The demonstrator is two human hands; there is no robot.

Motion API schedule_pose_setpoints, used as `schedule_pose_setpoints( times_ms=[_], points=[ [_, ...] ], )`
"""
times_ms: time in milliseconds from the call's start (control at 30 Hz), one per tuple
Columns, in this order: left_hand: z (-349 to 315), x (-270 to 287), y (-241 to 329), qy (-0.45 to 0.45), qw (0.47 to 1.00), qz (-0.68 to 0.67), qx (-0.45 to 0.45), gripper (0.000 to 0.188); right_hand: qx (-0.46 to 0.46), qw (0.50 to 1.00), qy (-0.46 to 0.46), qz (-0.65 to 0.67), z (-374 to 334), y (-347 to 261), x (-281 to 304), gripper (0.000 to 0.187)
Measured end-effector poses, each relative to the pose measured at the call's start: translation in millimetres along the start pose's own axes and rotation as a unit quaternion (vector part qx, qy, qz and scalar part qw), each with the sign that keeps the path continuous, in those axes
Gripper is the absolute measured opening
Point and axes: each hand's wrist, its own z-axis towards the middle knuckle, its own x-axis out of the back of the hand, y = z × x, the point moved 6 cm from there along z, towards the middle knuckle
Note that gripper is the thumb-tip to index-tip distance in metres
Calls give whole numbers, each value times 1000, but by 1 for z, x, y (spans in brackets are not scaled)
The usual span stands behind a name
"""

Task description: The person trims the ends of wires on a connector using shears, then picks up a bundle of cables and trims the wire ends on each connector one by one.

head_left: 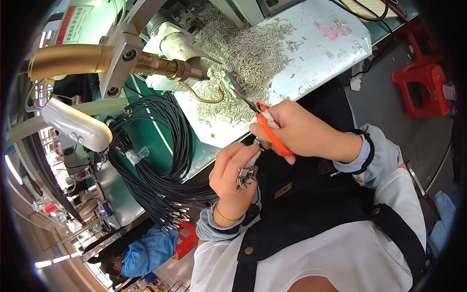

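Observation:
My right hand is closed around orange-handled pliers, whose long dark jaws reach up and left. At the jaw tips is a small green-and-white piece, just beside the brass nozzle of the machine. Below and to the left, my left hand is curled around several small silvery metal parts that stick out from the fingers. Its fingertips come close to the pliers' handles; whether they touch I cannot tell.
Tiny metal bits are heaped on the white board under the nozzle. A thin bent copper tube hangs there. Coiled black cables lie left, below a white lamp. Red stools stand right; a person in blue is lower left.

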Motion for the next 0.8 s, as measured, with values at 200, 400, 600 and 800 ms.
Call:
schedule_pose_setpoints(
  times_ms=[200, 400, 600, 800],
  points=[
    [-5, 1, -19, 51, 996, -55, 53, 21, -45, 988, -92, 115, 5, 5, -10, 25],
    [-15, -12, -44, 19, 746, -509, 429, 10, 412, 867, 129, -248, -7, -24, -7, 14],
    [-18, -14, -41, -23, 714, -513, 476, 9, 568, 701, 192, -387, -21, -33, -5, 21],
    [-19, -15, -42, -29, 702, -519, 487, 9, 562, 710, 198, -375, -24, -24, -2, 24]
  ],
)
